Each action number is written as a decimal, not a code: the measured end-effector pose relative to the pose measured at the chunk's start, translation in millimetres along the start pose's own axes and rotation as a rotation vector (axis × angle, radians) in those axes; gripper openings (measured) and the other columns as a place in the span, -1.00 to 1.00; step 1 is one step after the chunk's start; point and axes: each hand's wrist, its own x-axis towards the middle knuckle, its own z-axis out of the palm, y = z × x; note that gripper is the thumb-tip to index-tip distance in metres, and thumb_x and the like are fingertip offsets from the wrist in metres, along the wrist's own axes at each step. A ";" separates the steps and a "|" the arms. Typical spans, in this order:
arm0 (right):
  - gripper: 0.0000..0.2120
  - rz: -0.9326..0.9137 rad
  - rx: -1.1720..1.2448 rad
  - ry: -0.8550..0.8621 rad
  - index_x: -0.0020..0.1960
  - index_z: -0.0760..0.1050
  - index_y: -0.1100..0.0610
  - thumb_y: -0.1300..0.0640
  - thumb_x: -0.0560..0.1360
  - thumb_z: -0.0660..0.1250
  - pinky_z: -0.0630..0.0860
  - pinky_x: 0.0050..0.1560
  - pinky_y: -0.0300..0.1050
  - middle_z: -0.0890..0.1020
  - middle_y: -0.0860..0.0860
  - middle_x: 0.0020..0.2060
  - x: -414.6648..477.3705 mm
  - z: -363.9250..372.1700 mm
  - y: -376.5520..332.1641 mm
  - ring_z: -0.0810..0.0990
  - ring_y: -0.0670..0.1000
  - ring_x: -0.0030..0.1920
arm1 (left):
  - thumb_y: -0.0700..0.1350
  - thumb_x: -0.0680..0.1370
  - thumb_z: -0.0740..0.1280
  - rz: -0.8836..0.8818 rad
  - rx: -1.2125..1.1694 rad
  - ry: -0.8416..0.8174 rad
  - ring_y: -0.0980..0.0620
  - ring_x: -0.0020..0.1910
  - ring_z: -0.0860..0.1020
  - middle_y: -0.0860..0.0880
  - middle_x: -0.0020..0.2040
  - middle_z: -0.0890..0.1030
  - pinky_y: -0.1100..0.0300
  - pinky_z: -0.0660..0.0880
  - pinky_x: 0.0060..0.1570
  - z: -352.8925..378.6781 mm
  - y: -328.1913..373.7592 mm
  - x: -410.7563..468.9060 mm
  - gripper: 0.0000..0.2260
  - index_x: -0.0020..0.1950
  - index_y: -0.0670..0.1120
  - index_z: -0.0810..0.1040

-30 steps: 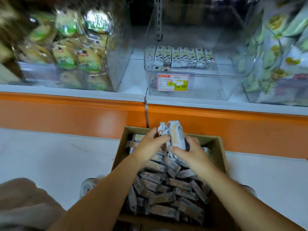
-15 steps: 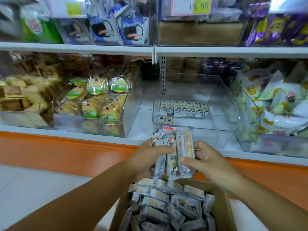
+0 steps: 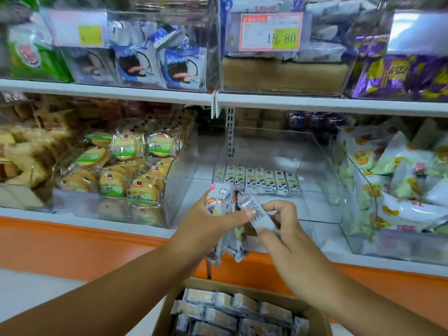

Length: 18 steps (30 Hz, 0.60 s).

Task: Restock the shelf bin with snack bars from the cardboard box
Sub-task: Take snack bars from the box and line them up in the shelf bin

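Bundle of snack bars [image 3: 218, 204] is sitting higher than half a second ago, now at the shelf bin [image 3: 322, 190] front, clear of the cardboard box [image 3: 167, 316] at 6 o'clock. Left hand [image 3: 206, 229] is gripping the bundle. Right hand [image 3: 288, 236] fingers [image 3: 283, 209] are pinching one bar [image 3: 258, 213], now turned diagonal. Reading this as pick finishing, placing starting. Wrappers are showing grey-white, cartoon-printed, crinkly. One row of bars [image 3: 257, 181] is lying in the bin at 12 o'clock.
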 end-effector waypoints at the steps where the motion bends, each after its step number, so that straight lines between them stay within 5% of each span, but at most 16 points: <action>1: -0.79 -0.009 0.007 0.000 0.12 0.14 -0.34 -0.04 0.61 0.09 0.49 0.01 -0.08 0.54 -0.12 -0.01 2.3 -0.1 2.9 0.55 -0.14 -0.06 | 0.03 0.32 0.61 -0.007 -0.003 -0.002 0.03 0.05 0.68 0.07 0.02 0.72 0.06 0.59 0.08 -3.4 -0.5 2.3 -0.53 0.19 0.03 0.60; 4: -0.69 -0.040 0.013 -0.052 0.20 0.14 -0.37 -0.02 0.60 0.15 0.46 0.06 -0.22 0.44 -0.26 0.11 4.5 2.7 11.7 0.48 -0.26 0.03 | -0.22 0.44 0.51 -0.028 -0.052 -0.032 0.03 -0.04 0.70 -0.01 -0.02 0.74 0.28 0.61 -0.18 -10.0 -1.4 4.3 -0.67 0.18 -0.10 0.61; 7: -0.48 -0.056 0.029 -0.036 0.21 0.11 -0.47 0.00 0.53 0.32 0.40 0.04 -0.36 0.41 -0.44 0.03 5.5 4.6 17.5 0.49 -0.31 0.02 | -0.29 0.45 0.47 -0.031 -0.075 -0.082 -0.02 0.02 0.69 -0.06 0.04 0.72 0.13 0.63 0.01 -11.6 -0.8 5.8 -0.64 0.23 -0.13 0.58; 9: -0.40 -0.065 0.005 0.015 0.23 0.09 -0.49 -0.01 0.48 0.39 0.38 -0.01 -0.45 0.35 -0.53 0.00 6.8 3.1 19.5 0.46 -0.37 0.01 | -0.25 0.41 0.53 -0.029 -0.068 -0.100 -0.05 0.06 0.68 -0.07 0.07 0.72 -0.02 0.56 0.18 -13.5 -1.1 7.8 -0.58 0.24 -0.12 0.57; 13: -0.51 -0.133 -0.088 0.093 0.09 0.20 -0.47 -0.01 0.47 0.41 0.34 -0.02 -0.52 0.33 -0.40 0.03 9.9 0.2 15.2 0.40 -0.40 0.05 | -0.06 0.29 0.56 -0.011 -0.008 -0.080 -0.06 0.08 0.67 -0.02 0.08 0.71 -0.14 0.50 0.23 -17.3 0.3 11.2 -0.48 0.23 -0.03 0.58; 16: -0.55 -0.156 -0.086 0.102 0.09 0.25 -0.43 -0.01 0.46 0.42 0.35 -0.04 -0.50 0.37 -0.33 0.01 13.6 -1.4 10.9 0.42 -0.36 0.03 | 0.02 0.26 0.57 0.021 0.066 -0.023 0.04 0.03 0.68 0.06 0.04 0.72 -0.04 0.56 0.14 -21.4 4.6 12.7 -0.47 0.21 0.04 0.57; 18: -0.59 -0.148 -0.065 0.128 0.09 0.29 -0.41 -0.02 0.45 0.42 0.38 -0.11 -0.46 0.39 -0.33 -0.02 22.2 -6.3 8.7 0.45 -0.33 -0.02 | 0.02 0.31 0.60 0.034 0.108 0.039 0.12 -0.17 0.69 0.10 -0.10 0.73 0.12 0.59 -0.09 -25.2 9.8 13.0 -0.52 0.18 0.06 0.55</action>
